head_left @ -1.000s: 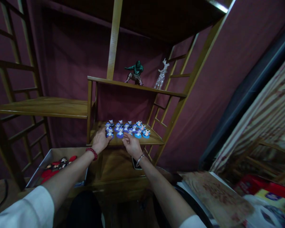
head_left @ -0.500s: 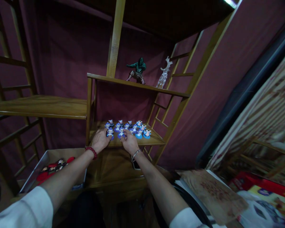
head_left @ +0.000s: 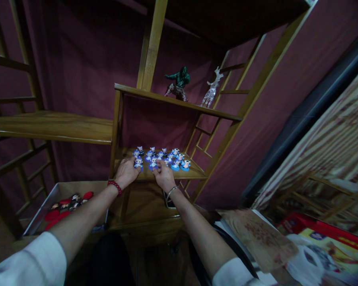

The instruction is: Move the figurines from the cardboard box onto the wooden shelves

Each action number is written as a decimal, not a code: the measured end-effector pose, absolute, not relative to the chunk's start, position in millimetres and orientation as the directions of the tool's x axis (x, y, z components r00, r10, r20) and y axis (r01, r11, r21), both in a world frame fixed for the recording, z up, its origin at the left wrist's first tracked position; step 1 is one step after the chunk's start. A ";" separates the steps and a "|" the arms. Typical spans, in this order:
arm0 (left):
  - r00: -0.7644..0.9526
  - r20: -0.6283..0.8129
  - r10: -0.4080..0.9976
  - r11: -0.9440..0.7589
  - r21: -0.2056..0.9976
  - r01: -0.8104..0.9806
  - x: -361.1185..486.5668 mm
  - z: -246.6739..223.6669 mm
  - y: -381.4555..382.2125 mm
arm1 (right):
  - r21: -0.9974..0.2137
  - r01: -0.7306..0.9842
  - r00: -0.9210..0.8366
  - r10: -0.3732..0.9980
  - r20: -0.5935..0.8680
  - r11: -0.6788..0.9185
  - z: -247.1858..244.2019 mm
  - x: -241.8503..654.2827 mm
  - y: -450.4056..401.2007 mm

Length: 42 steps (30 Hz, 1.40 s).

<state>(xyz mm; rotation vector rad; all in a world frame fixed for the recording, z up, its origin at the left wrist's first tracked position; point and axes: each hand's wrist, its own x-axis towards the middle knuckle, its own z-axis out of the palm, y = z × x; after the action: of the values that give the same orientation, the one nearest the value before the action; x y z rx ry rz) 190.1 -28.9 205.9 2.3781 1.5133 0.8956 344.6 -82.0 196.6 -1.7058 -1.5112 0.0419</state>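
On the shelf [head_left: 194, 172], the left hand [head_left: 127, 173] curls against the corner figure [head_left: 138, 163] and the right hand [head_left: 164, 176] against its neighbour [head_left: 153, 161], likely because crowded figures [head_left: 170, 157] behind limit reach; whether the fingers [head_left: 161, 165] grip, I cannot tell; round bases [head_left: 151, 167] seemingly keep both upright.

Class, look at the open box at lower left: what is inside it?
Inside the box, red pieces lie among small dark-and-pale pieces. The left forearm crosses its near right part, so anything behind it cannot be seen.
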 end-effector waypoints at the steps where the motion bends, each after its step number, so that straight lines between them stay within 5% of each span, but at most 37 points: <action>1: 0.299 0.387 0.872 -0.463 0.457 0.759 190.0 206.2 -29.0 | -0.592 0.802 0.273 0.832 0.484 0.081 195.8 344.7 -81.7; 15: 0.288 0.417 0.862 -0.464 0.423 0.778 183.4 206.8 -32.3 | -0.631 0.774 0.300 0.842 0.449 0.061 198.2 339.4 -83.6; 25: 0.226 0.502 0.835 -0.495 0.503 0.709 181.1 200.0 -35.9 | -0.570 0.802 0.291 0.718 0.633 0.178 204.0 365.8 -112.4; 32: 0.306 0.826 0.473 -0.743 0.188 0.643 186.1 195.4 -63.5 | -0.515 0.853 0.264 0.775 0.574 0.090 204.3 395.2 -103.2; 36: 0.514 0.789 0.337 -0.848 0.017 0.530 199.0 190.9 -75.6 | -0.525 0.849 0.260 0.821 0.508 0.056 200.4 398.1 -95.9; 42: 0.651 0.703 0.287 -0.884 -0.068 0.463 227.7 184.4 -75.9 | -0.564 0.824 0.258 0.859 0.441 0.042 199.9 404.3 -86.2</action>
<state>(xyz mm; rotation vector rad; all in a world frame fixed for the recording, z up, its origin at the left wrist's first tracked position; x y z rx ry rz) 227.7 -75.9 184.4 3.0703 0.7097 1.2360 404.3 -86.2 199.9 -1.7595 -1.5480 0.0573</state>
